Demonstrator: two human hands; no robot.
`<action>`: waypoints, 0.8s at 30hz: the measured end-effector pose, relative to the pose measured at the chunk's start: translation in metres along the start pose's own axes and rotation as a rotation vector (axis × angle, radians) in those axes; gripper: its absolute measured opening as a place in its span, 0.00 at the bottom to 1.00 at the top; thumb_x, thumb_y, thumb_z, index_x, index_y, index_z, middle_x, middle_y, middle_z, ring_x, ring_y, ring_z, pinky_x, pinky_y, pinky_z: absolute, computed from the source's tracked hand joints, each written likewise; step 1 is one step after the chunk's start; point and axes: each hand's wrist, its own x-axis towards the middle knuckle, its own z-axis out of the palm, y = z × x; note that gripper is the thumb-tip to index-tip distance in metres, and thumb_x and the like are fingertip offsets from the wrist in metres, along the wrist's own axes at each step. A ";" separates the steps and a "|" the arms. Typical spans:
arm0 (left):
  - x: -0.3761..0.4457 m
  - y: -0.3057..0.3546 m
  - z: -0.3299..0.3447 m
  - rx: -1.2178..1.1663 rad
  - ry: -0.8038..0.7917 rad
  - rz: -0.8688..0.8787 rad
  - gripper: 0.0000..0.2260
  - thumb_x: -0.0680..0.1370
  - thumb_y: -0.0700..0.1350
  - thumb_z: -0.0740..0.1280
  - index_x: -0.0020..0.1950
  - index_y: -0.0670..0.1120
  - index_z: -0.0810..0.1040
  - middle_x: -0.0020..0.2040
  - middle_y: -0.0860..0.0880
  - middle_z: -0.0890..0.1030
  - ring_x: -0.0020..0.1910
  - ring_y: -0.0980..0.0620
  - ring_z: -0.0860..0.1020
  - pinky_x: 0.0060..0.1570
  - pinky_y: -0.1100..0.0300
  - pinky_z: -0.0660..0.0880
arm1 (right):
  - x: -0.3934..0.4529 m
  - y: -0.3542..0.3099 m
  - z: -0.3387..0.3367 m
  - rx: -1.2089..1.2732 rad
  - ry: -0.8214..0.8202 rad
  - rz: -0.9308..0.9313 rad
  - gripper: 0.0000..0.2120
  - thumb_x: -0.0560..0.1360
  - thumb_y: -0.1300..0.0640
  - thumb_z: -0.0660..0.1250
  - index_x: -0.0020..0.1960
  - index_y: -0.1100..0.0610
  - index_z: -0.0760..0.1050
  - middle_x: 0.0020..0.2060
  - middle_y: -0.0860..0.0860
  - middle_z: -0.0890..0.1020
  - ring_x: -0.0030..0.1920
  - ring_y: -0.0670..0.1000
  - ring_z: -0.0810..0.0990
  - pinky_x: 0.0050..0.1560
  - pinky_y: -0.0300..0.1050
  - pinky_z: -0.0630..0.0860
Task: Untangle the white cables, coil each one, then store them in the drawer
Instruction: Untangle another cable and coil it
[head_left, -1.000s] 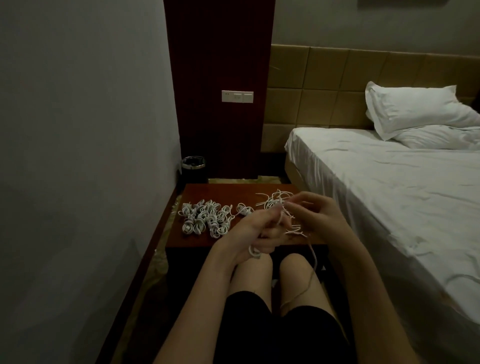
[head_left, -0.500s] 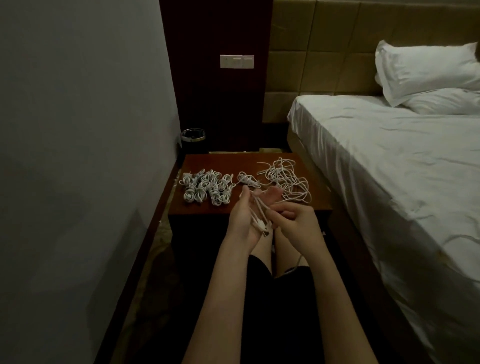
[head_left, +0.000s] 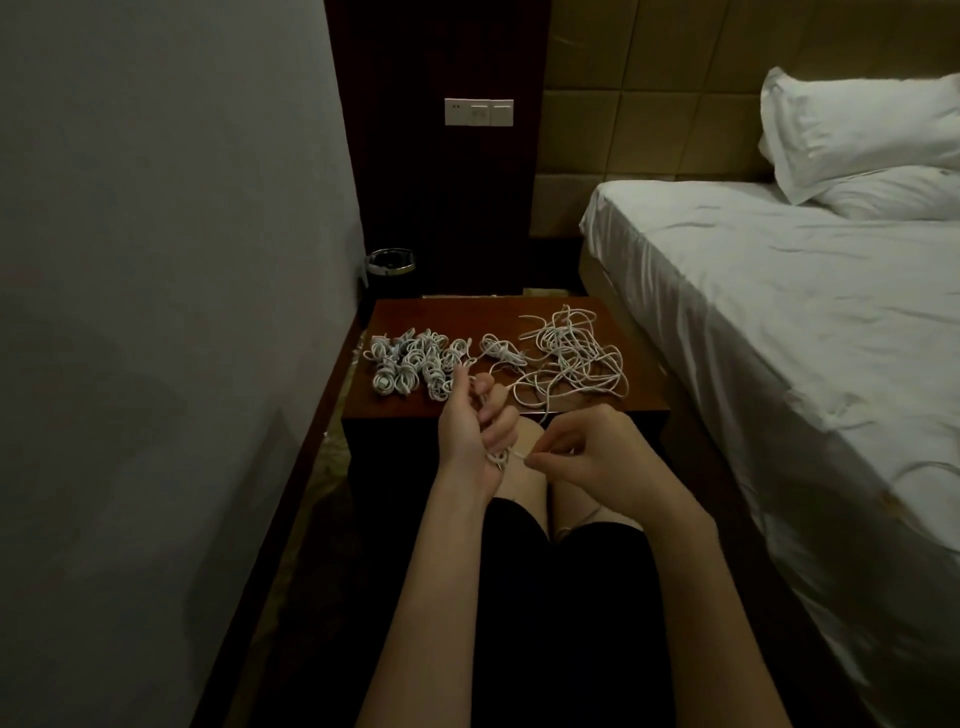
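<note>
Two hands: mid-frame, above the knees.
Left hand (head_left: 475, 421): curled round a white cable (head_left: 500, 457).
Right hand (head_left: 592, 449): pinching that cable's strand.
Loose tangle (head_left: 571, 358): table (head_left: 644, 395), centre right.
Coiled bundles (head_left: 410, 364): table's left.

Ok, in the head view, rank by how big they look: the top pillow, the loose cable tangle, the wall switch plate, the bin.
1. top pillow
2. loose cable tangle
3. wall switch plate and bin: alike, and the bin is half hidden.

On the dark reddish wooden tabletop (head_left: 644, 364), small white coiled cables (head_left: 410, 361) lie left and a loose white cable tangle (head_left: 571, 358) right; the white-sheeted bed (head_left: 779, 312) stands right of it, a round metal-rimmed bin (head_left: 390, 262) behind.
</note>
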 end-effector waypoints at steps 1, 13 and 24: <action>0.000 0.000 -0.001 0.013 -0.010 -0.002 0.21 0.84 0.57 0.49 0.35 0.46 0.64 0.22 0.53 0.61 0.15 0.59 0.56 0.13 0.67 0.55 | -0.002 0.000 -0.007 0.009 -0.024 0.007 0.02 0.72 0.54 0.73 0.43 0.52 0.82 0.36 0.48 0.84 0.37 0.41 0.81 0.40 0.32 0.76; 0.000 -0.005 0.003 0.160 -0.057 -0.064 0.20 0.83 0.55 0.51 0.35 0.46 0.64 0.25 0.53 0.62 0.20 0.58 0.58 0.21 0.65 0.52 | -0.008 -0.024 -0.009 0.104 -0.175 -0.124 0.05 0.74 0.54 0.71 0.49 0.50 0.85 0.44 0.42 0.85 0.48 0.42 0.81 0.55 0.47 0.78; -0.009 0.001 0.009 0.543 -0.168 -0.259 0.27 0.83 0.55 0.55 0.28 0.45 0.75 0.26 0.51 0.73 0.24 0.56 0.72 0.27 0.64 0.70 | -0.004 -0.016 0.005 -0.075 0.184 -0.038 0.19 0.64 0.46 0.78 0.42 0.53 0.70 0.35 0.46 0.78 0.34 0.45 0.77 0.35 0.40 0.71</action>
